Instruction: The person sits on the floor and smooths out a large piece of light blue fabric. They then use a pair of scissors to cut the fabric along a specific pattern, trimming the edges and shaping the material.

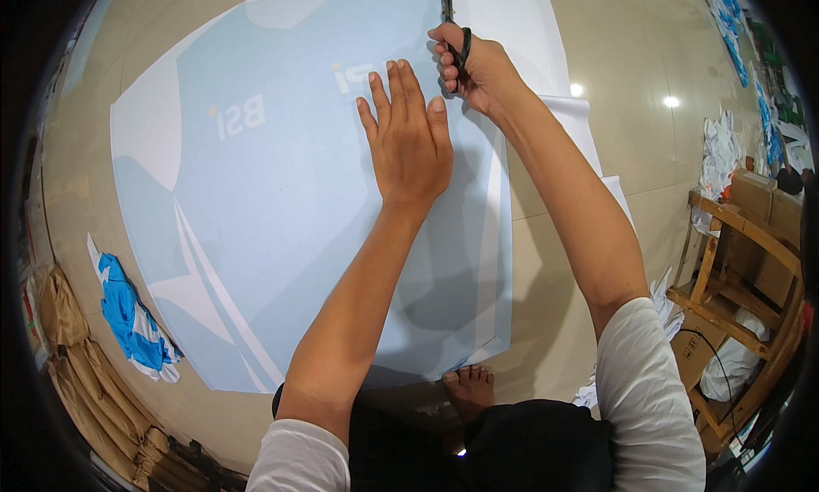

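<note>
Left hand (409,138) open flat, pinning thin, floppy pale-blue printed sheet (281,236) on tiled floor (623,108); right hand (478,65) closed on black-handled scissors (450,23) at far edge; probably light, best held flat.

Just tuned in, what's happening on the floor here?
A person is crouched over a large pale-blue printed sheet spread flat on the tiled floor. The left hand lies flat on the sheet, pressing it down. The right hand holds black-handled scissors, blades pointing away along the sheet's right side, near its white border. A bare foot rests at the sheet's near edge. A bundle of blue and white cloth lies to the left.
</note>
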`<state>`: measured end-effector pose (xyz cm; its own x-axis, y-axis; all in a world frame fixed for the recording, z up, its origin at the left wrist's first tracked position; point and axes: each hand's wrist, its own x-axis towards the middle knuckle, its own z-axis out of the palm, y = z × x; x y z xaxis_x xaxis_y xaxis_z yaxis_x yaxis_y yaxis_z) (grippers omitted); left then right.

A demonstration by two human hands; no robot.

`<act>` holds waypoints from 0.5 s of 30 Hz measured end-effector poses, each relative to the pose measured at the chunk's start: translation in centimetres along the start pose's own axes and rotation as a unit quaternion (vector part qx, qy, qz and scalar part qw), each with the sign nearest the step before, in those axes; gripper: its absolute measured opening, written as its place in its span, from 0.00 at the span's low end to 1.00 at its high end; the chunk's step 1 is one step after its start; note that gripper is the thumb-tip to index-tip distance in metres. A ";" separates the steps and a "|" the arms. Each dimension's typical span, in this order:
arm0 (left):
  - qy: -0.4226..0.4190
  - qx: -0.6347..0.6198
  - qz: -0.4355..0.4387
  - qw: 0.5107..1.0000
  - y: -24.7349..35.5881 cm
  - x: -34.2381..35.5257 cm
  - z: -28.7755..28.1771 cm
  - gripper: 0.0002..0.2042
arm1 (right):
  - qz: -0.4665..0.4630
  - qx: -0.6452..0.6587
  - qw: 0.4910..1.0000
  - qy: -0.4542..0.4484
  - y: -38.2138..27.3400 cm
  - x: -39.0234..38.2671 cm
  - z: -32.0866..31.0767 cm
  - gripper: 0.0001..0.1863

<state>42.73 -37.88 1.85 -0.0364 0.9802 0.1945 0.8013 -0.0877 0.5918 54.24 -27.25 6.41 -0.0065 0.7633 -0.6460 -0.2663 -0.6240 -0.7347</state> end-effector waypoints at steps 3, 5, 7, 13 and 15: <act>-0.011 0.004 0.000 1.000 0.0 0.0 -0.1 0.31 | -0.002 0.006 1.000 -0.006 -0.1 0.3 -0.1 0.13; -0.015 0.007 0.000 1.000 -0.1 0.0 -0.1 0.31 | 0.001 0.003 1.000 -0.005 -0.2 0.5 -0.1 0.13; -0.013 0.006 0.000 1.000 -0.1 0.0 -0.1 0.31 | 0.003 -0.002 1.000 -0.003 -0.3 0.5 0.0 0.13; -0.009 0.004 0.002 1.000 0.0 0.0 0.0 0.31 | -0.009 -0.009 1.000 -0.012 -0.3 1.0 -0.7 0.10; 0.002 0.003 0.004 1.000 0.0 0.1 0.1 0.30 | -0.009 -0.011 1.000 -0.004 -0.5 0.9 -0.6 0.10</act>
<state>42.75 -37.81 1.80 -0.0311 0.9788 0.2023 0.8049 -0.0955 0.5857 54.95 -26.31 6.09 -0.0093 0.7754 -0.6313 -0.2444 -0.6140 -0.7505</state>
